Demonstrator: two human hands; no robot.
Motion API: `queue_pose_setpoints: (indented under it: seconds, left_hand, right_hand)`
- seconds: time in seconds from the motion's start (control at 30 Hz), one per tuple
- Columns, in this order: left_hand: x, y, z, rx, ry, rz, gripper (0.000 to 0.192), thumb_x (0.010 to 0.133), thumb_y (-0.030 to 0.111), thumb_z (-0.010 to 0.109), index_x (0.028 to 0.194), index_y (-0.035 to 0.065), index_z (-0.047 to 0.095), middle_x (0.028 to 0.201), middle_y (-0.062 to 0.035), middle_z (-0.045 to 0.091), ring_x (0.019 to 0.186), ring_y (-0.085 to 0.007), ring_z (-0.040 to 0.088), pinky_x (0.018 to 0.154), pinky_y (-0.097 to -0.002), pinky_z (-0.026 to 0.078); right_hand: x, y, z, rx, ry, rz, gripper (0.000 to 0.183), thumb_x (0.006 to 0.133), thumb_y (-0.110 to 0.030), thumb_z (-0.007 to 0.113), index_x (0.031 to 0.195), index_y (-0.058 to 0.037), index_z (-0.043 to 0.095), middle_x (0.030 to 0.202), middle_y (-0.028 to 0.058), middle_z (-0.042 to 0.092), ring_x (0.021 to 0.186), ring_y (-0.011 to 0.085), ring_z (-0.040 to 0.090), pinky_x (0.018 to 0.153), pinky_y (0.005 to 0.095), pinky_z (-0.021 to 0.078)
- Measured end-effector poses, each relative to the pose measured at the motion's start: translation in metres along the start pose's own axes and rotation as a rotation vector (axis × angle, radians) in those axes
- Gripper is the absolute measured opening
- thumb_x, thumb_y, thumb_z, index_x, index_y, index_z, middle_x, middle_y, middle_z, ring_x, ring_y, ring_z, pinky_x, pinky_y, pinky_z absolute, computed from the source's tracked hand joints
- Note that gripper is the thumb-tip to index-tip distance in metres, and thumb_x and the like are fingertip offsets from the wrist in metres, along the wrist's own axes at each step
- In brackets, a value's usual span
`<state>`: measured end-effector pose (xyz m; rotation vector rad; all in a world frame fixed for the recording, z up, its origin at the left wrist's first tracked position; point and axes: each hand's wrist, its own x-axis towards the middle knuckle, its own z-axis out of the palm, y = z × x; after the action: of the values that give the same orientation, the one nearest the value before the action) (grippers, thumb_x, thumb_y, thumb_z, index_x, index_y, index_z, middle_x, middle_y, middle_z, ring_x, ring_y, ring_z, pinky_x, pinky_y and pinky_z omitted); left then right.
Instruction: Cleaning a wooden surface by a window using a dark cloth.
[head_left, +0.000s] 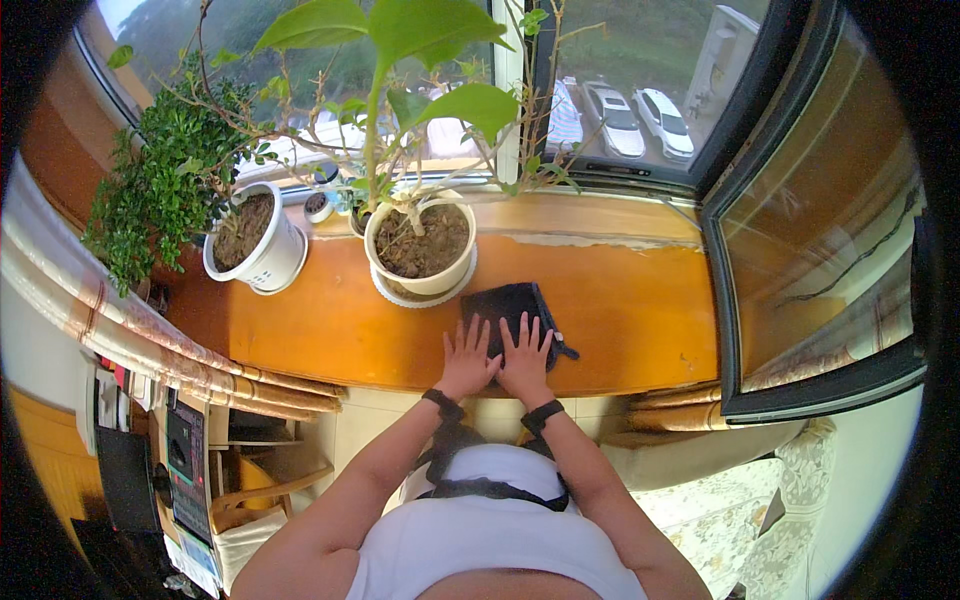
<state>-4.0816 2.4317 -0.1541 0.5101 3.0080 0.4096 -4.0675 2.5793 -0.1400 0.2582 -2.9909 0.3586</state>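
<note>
A dark folded cloth (496, 300) lies on the orange wooden windowsill (630, 300), near its front edge. A small loop sticks out at the cloth's right corner. My left hand (466, 361) rests palm down over the cloth's lower left, fingers spread. Beside it, my right hand (525, 361) is laid flat on the cloth, its fingers also apart. The two thumbs meet or nearly meet. Neither hand grips anything, and both cover part of the cloth. Each wrist wears a black band.
Just beyond my hands stands a cream flowerpot (420, 281) on a white saucer, its large-leaved plant rising high. Left of it is a white flowerpot (266, 259) with a bushy plant. A dark-framed window sash (720, 300) swings inward at right. Curtains (187, 352) hang at left.
</note>
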Motion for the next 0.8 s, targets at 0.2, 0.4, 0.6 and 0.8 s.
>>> queue_pose_setpoints:
  seconds: [0.2,0.4,0.6,0.8]
  left_hand:
    - [-0.0002,0.0014,-0.0009,-0.019,-0.007,-0.016,0.076,0.090,0.049,0.049,0.150,0.0080,0.026,0.158,-0.0162,0.015,0.144,-0.0426,0.011,0.109,-0.0670,0.006]
    - [0.0002,0.0023,-0.0063,0.021,-0.086,-0.025,0.075,0.093,0.050,0.044,0.151,0.0085,0.021,0.159,-0.0162,0.008,0.143,-0.0449,0.010,0.110,-0.0658,0.008]
    - [-0.0005,0.0017,-0.0044,-0.021,-0.043,-0.025,0.076,0.090,0.050,0.048,0.150,0.0081,0.025,0.158,-0.0166,0.014,0.144,-0.0431,0.010,0.110,-0.0667,0.006]
    - [0.0002,0.0007,-0.0057,-0.007,-0.056,-0.016,0.076,0.091,0.050,0.048,0.150,0.0079,0.025,0.158,-0.0167,0.014,0.143,-0.0443,0.010,0.109,-0.0674,0.007]
  right_hand:
    - [-0.0005,0.0005,0.0019,0.000,0.011,-0.005,0.073,0.084,-0.040,0.055,0.149,-0.0176,0.029,0.153,0.0233,0.019,0.141,0.0446,0.016,0.110,0.0656,0.0094]
    - [-0.0003,0.0005,0.0016,-0.002,-0.007,0.000,0.074,0.084,-0.040,0.055,0.150,-0.0172,0.029,0.154,0.0237,0.018,0.142,0.0448,0.015,0.111,0.0656,0.0086]
    - [-0.0002,0.0003,0.0015,0.008,-0.005,0.001,0.074,0.084,-0.040,0.055,0.150,-0.0172,0.029,0.154,0.0240,0.018,0.142,0.0448,0.014,0.111,0.0656,0.0076]
    - [-0.0003,-0.0009,-0.0007,0.018,-0.014,0.007,0.074,0.084,-0.038,0.056,0.149,-0.0170,0.030,0.153,0.0239,0.019,0.142,0.0445,0.014,0.111,0.0654,0.0072]
